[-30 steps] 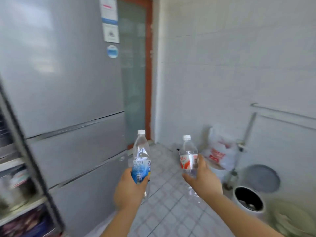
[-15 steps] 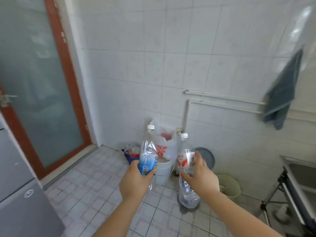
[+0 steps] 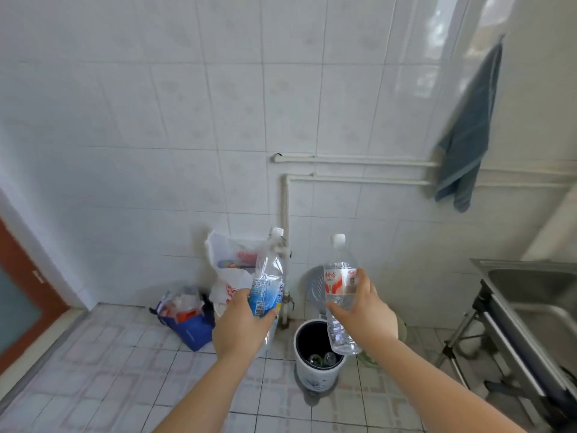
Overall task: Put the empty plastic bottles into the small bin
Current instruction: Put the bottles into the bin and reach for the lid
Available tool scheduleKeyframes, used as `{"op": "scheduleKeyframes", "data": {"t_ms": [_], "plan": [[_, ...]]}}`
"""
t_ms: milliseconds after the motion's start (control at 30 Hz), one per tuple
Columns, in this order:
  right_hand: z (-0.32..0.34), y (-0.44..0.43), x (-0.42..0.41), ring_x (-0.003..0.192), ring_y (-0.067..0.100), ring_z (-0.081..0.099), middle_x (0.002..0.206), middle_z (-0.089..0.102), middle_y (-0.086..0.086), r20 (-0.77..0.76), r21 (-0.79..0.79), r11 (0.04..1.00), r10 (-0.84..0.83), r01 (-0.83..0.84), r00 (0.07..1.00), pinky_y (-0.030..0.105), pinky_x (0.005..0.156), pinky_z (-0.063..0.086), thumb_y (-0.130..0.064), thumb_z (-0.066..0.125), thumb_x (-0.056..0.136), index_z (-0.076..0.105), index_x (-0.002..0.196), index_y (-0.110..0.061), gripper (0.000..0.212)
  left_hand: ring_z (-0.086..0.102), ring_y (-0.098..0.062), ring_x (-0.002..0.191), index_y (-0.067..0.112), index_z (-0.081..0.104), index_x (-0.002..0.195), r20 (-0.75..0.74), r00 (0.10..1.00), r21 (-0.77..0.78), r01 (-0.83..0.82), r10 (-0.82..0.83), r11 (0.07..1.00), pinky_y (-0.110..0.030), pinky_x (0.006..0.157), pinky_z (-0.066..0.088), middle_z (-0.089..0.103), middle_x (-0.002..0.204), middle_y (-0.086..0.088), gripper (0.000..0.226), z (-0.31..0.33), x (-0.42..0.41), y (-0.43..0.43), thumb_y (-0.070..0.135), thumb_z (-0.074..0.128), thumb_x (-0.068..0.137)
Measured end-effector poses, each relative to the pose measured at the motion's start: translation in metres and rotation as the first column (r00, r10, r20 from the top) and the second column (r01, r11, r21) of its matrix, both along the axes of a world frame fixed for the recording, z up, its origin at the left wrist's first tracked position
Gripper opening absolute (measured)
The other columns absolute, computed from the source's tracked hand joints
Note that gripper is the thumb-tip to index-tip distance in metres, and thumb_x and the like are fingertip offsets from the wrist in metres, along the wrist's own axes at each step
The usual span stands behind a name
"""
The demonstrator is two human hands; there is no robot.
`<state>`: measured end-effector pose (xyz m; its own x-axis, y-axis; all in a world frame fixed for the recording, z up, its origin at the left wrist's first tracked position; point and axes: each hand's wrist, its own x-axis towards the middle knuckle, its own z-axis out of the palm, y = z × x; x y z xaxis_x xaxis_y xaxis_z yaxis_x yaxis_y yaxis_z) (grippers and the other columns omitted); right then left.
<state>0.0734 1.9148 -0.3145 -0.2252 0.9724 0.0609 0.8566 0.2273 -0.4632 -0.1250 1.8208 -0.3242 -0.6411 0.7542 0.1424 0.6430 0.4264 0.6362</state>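
Above the small bin (image 3: 315, 367), left hand (image 3: 242, 326) gripping blue-label bottle (image 3: 268, 285), right hand (image 3: 365, 310) red-label bottle (image 3: 340, 292)

At the upper right of your frame a blue-grey towel (image 3: 468, 132) hangs over two white pipes (image 3: 359, 168) on the tiled wall. A steel sink (image 3: 537, 295) sits at the right edge. Lower left of centre, a blue bag (image 3: 187, 323) and a white plastic bag (image 3: 231, 264) rest against the wall.

Blue-labelled bottle (image 3: 268, 285), red-labelled bottle (image 3: 341, 289), white bin (image 3: 315, 375) with blue flower print, blue-grey towel (image 3: 465, 135).
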Motion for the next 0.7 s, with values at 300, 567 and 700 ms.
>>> {"op": "scheduleKeyframes", "data": {"t_ms": [300, 567, 700], "plan": [[-0.050, 0.130, 0.006, 0.098, 0.024, 0.063, 0.145, 0.038, 0.001, 0.032, -0.105, 0.990, -0.096, 0.099, 0.995, 0.035, 0.063, 0.051, -0.060, 0.053, 0.081, 0.006, 0.145, -0.021, 0.088, 0.054, -0.016, 0.072, 0.022, 0.051, 0.104, 0.058, 0.992, -0.161, 0.116, -0.108, 0.980, -0.030, 0.059, 0.044, 0.066, 0.095, 0.005, 0.047, -0.047, -0.004, 0.154, 0.054, 0.068, 0.073], [-0.098, 0.280, 0.005, 0.078, 0.022, 0.061, 0.125, 0.053, 0.002, 0.049, -0.200, 0.979, -0.040, 0.049, 0.998, 0.033, 0.054, 0.049, -0.056, 0.057, 0.080, 0.015, 0.137, -0.022, 0.079, 0.063, -0.019, 0.087, 0.024, 0.049, 0.110, 0.136, 0.990, -0.262, 0.076, -0.041, 0.962, -0.030, 0.065, 0.045, 0.066, 0.104, 0.006, 0.049, -0.096, 0.005, 0.289, 0.053, 0.067, 0.075], [-0.133, 0.327, 0.000, 0.082, 0.025, 0.063, 0.126, 0.051, 0.004, 0.094, -0.274, 0.962, 0.023, 0.003, 0.995, 0.033, 0.054, 0.048, -0.056, 0.056, 0.080, 0.014, 0.138, -0.020, 0.080, 0.063, -0.018, 0.089, 0.025, 0.049, 0.110, 0.150, 0.988, -0.335, 0.071, -0.021, 0.939, -0.031, 0.070, 0.049, 0.065, 0.105, 0.007, 0.050, -0.125, 0.004, 0.325, 0.055, 0.066, 0.074]]}}
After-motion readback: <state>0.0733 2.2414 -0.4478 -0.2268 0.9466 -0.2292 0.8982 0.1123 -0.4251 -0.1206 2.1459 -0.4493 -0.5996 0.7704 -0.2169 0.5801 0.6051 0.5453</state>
